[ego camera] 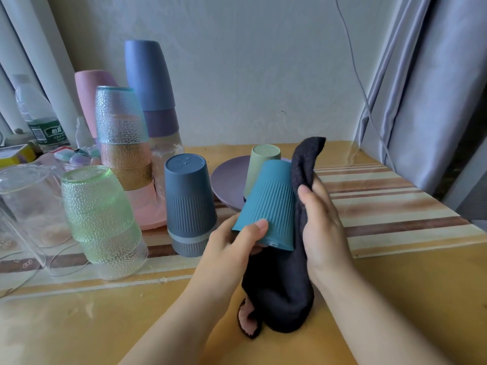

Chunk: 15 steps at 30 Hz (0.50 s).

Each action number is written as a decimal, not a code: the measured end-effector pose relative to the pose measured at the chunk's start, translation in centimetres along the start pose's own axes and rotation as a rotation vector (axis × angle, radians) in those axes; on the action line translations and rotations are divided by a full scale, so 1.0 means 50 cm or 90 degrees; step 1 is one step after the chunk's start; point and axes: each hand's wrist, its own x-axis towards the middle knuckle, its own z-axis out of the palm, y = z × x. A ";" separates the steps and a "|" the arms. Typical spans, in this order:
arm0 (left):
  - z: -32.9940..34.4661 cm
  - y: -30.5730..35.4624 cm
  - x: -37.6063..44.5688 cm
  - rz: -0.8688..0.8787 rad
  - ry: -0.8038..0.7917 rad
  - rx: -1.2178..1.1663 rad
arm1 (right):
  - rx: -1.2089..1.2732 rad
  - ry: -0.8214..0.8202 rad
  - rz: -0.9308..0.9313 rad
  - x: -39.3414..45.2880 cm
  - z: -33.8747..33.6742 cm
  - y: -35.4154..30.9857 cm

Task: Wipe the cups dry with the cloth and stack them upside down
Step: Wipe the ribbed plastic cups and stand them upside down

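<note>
My left hand (234, 239) grips a teal ribbed cup (271, 201) by its rim, the cup held upside down and tilted above the table. My right hand (320, 219) holds a black cloth (279, 293) against the cup's right side; the cloth hangs down to the table and shows a pink underside. A dark blue ribbed cup (188, 196) stands inverted on another grey one just left of my hands. A pale green cup (259, 162) sits upside down on a purple plate (226, 180) behind the teal cup.
Inverted stacks stand at the left: green textured glasses (101, 219), a teal-amber-pink glass stack (122, 135), a tall blue-purple stack (151, 88) and a pink cup (89, 90). A clear jug (23, 204), water bottle (37, 114), pink plate (147, 212) and right curtain (432, 88) surround the table.
</note>
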 end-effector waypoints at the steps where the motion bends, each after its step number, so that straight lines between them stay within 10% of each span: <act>1: 0.001 -0.004 0.001 -0.015 -0.009 -0.037 | 0.041 0.003 0.012 0.003 -0.001 -0.002; 9: -0.007 0.006 0.018 -0.048 0.056 -0.253 | 0.056 -0.116 0.013 -0.036 0.032 0.033; 15: 0.020 -0.003 0.011 0.010 0.143 -0.165 | 0.061 -0.018 0.009 -0.016 0.008 0.009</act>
